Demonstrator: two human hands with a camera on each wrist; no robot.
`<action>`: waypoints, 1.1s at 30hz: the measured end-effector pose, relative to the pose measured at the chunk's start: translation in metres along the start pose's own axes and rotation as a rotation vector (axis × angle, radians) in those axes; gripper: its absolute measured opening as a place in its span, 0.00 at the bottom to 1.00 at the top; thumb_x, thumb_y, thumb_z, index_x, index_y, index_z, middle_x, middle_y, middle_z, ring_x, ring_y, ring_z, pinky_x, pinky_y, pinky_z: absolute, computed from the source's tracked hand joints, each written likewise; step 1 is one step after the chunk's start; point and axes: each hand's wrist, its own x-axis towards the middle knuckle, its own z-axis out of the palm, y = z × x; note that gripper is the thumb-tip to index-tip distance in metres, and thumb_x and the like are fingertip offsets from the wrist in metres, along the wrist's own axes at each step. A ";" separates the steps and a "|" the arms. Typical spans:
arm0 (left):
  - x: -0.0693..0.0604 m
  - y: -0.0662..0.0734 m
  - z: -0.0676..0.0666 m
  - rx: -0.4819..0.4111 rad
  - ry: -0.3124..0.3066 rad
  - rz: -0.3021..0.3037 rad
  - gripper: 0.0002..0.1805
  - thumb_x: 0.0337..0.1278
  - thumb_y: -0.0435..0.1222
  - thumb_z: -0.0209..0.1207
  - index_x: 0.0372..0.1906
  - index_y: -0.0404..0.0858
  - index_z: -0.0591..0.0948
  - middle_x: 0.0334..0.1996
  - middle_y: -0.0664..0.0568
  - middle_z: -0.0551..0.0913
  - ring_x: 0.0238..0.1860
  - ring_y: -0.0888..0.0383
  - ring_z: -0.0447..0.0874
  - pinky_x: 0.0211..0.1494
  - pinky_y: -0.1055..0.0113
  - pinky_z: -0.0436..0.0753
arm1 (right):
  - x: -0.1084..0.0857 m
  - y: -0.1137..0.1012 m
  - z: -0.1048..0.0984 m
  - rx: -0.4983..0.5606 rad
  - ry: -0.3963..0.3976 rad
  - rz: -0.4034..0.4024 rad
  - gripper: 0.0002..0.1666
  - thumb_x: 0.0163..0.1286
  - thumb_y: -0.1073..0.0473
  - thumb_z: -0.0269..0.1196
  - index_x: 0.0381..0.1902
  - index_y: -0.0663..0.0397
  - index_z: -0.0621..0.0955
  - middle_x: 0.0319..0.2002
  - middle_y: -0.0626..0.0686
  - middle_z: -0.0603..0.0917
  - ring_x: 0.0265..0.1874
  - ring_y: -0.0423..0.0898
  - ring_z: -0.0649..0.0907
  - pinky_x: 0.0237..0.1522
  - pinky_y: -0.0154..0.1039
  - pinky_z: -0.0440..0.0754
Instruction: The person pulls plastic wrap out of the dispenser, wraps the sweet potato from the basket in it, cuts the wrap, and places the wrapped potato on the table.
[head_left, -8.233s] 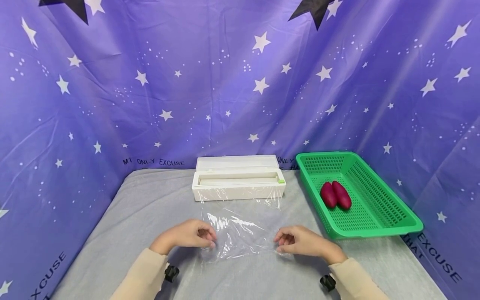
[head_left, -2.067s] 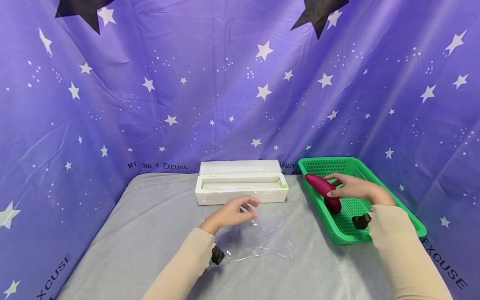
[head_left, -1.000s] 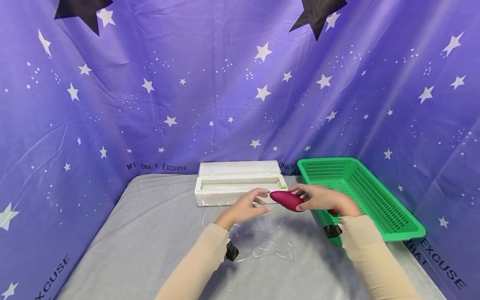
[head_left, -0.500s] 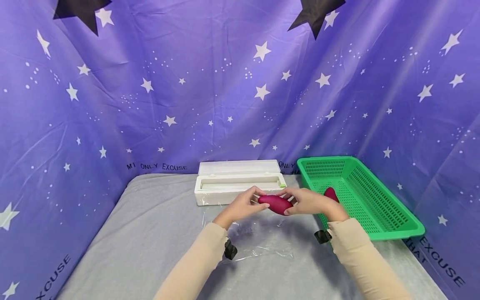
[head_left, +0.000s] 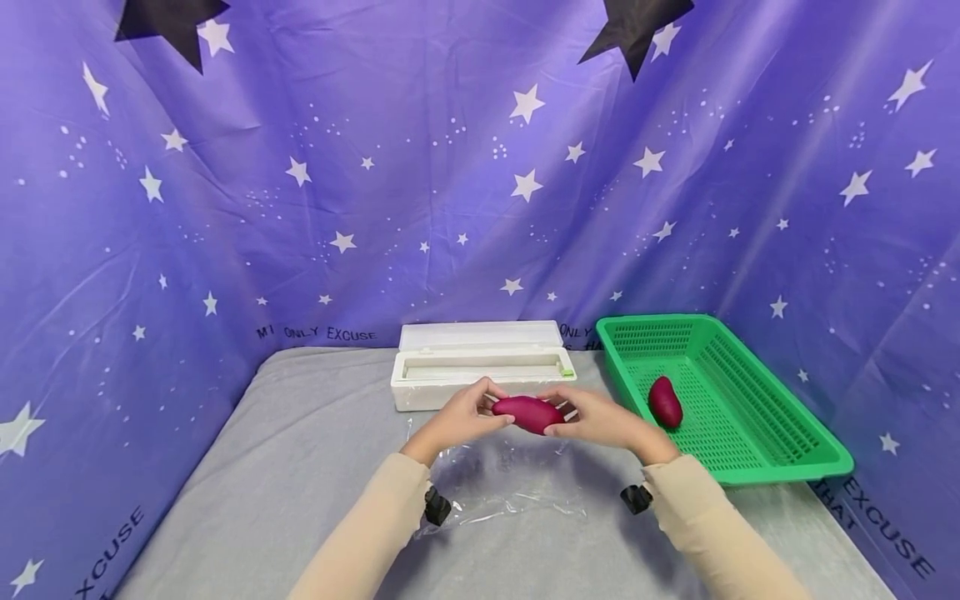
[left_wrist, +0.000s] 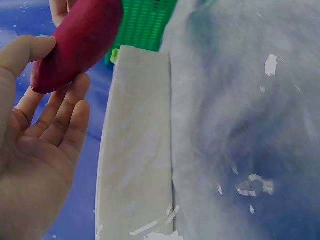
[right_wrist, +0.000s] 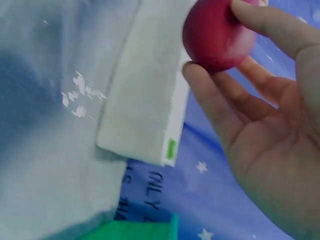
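A dark red sweet potato point(head_left: 529, 414) is held lengthwise between both hands, above a sheet of clear plastic wrap point(head_left: 517, 502) on the table. My left hand point(head_left: 459, 419) pinches its left end, thumb on the near side and fingers on the far side. At the other end, my right hand point(head_left: 600, 419) grips with thumb and fingertips. Both wrist views show the sweet potato point(left_wrist: 82, 42) off the surface, its ends between thumb and fingers. Behind the hands stands a white wrap dispenser box point(head_left: 450, 392), its lid raised.
To the right, a green plastic basket point(head_left: 772, 475) holds a second red sweet potato point(head_left: 665, 402). A grey cloth point(head_left: 300, 467) covers the table. A purple star-patterned curtain point(head_left: 420, 183) surrounds the table at the back and sides.
The right hand has lifted one sweet potato from the basket and brought it left over the wrap. The left hand has taken its other end, and both have shifted slightly left.
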 end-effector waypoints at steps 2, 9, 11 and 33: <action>-0.004 -0.002 -0.002 -0.004 -0.009 -0.001 0.16 0.60 0.33 0.69 0.48 0.36 0.76 0.46 0.46 0.81 0.43 0.56 0.85 0.47 0.66 0.85 | 0.001 0.000 0.007 0.014 0.008 0.017 0.30 0.67 0.54 0.70 0.62 0.61 0.75 0.51 0.57 0.83 0.51 0.53 0.83 0.48 0.41 0.84; -0.018 -0.008 -0.008 -0.037 -0.022 -0.029 0.17 0.57 0.30 0.69 0.48 0.34 0.75 0.49 0.43 0.79 0.43 0.53 0.85 0.45 0.66 0.85 | 0.005 -0.001 0.025 0.017 0.042 0.016 0.30 0.64 0.56 0.72 0.60 0.62 0.77 0.50 0.55 0.84 0.47 0.51 0.84 0.45 0.38 0.84; -0.022 -0.005 -0.010 -0.024 -0.033 -0.042 0.17 0.57 0.28 0.69 0.48 0.32 0.75 0.48 0.41 0.80 0.43 0.51 0.85 0.45 0.65 0.85 | 0.006 -0.001 0.029 0.006 0.051 -0.007 0.29 0.63 0.57 0.72 0.60 0.62 0.78 0.50 0.56 0.84 0.46 0.51 0.85 0.43 0.38 0.85; -0.054 -0.021 -0.013 0.243 -0.222 0.004 0.24 0.51 0.37 0.74 0.53 0.38 0.79 0.42 0.54 0.81 0.42 0.61 0.81 0.47 0.69 0.83 | -0.003 0.005 0.074 -0.066 0.008 -0.045 0.31 0.62 0.57 0.74 0.60 0.62 0.78 0.54 0.57 0.83 0.47 0.50 0.85 0.44 0.32 0.83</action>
